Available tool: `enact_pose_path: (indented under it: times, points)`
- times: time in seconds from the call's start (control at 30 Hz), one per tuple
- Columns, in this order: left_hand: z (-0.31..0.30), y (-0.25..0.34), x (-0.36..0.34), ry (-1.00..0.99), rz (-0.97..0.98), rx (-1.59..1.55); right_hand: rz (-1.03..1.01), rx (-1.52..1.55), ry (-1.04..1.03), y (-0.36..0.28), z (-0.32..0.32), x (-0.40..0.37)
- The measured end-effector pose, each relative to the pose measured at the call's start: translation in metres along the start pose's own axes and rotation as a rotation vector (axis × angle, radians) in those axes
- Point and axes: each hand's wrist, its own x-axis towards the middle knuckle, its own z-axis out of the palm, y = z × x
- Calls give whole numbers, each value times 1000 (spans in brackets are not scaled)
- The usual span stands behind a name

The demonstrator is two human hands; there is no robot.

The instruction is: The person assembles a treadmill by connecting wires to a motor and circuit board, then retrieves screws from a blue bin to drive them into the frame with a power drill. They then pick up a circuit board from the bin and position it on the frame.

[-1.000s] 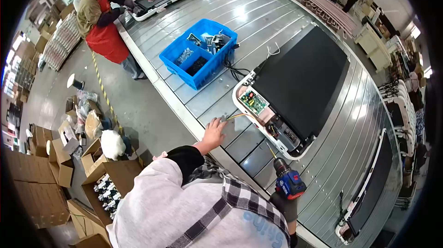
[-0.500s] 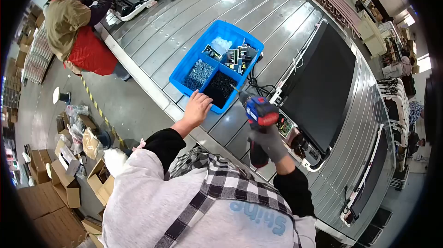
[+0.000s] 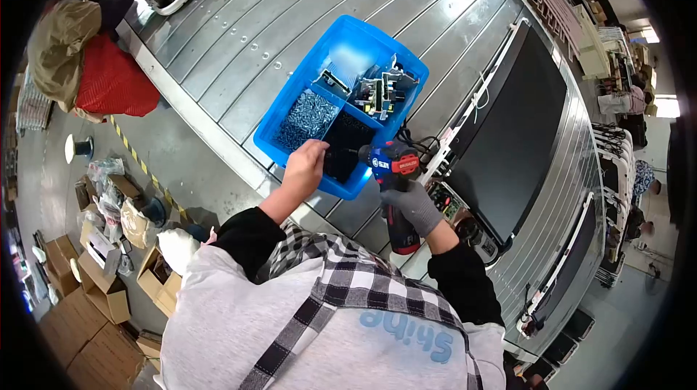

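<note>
My right hand [image 3: 415, 208], in a grey glove, grips a blue, red and black cordless drill [image 3: 392, 160]. Its tip points left over the blue divided bin [image 3: 263, 126]. My bare left hand [image 3: 305, 166] is at the bin's near edge, fingers pinched together close to the drill tip; whatever they hold is too small to make out. Below the fingertips lies a compartment of small black screws [image 3: 353, 131]. Beside it are silver screws [image 3: 308, 115], and farther back sit several circuit boards [image 3: 382, 92].
A flat screen panel [image 3: 517, 132] with exposed boards lies right of the bin on the metal-slatted table [image 3: 239, 78]. Black cables [image 3: 417, 140] lie between them. Another panel [image 3: 570, 267] is farther right. A person in a red apron [image 3: 112, 74] stands left, above cardboard boxes [image 3: 94, 277].
The drill has swung left and levelled over the bin, its tip now near my left fingers. My left hand has gone from resting spread on the bin's edge to a pinch.
</note>
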Motion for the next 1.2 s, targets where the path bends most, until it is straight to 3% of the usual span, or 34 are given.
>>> enact_pose_path:
  times: [0.07,0.1,0.23,0.33,0.43,0.53,0.6,0.73,0.83,1.03,1.1,1.2]
  points:
    - [7,-6,11,-47,-121,87,1,22,-8,1,-4,-12]
    - [10,-12,16,-180,-262,71,-9,45,6,2,-6,-18]
    - [32,-14,37,-444,-823,-482,-34,143,37,-13,-12,-44]
    - [37,9,46,-358,-1136,-1050,-23,130,55,-12,-19,-56]
    - [43,-12,47,-507,-1011,-1265,-19,163,37,-21,-18,-66]
    - [34,-12,46,-450,-937,-1103,-75,159,61,-24,-18,-69]
    - [22,-6,45,-267,-935,-992,-156,110,112,-27,-15,-62]
    - [-1,-9,44,-130,-955,-1066,-136,-43,64,-19,-15,-9]
    - [-9,-8,43,-93,-963,-1113,32,-268,59,-30,2,25]
    - [-9,-15,32,-54,-822,-1202,-87,-152,52,-2,-13,7]
    - [-6,-18,30,-80,-811,-1129,-49,5,53,-12,-12,-21]
    - [1,-10,28,-178,-825,-1064,-148,70,34,-12,-16,-61]
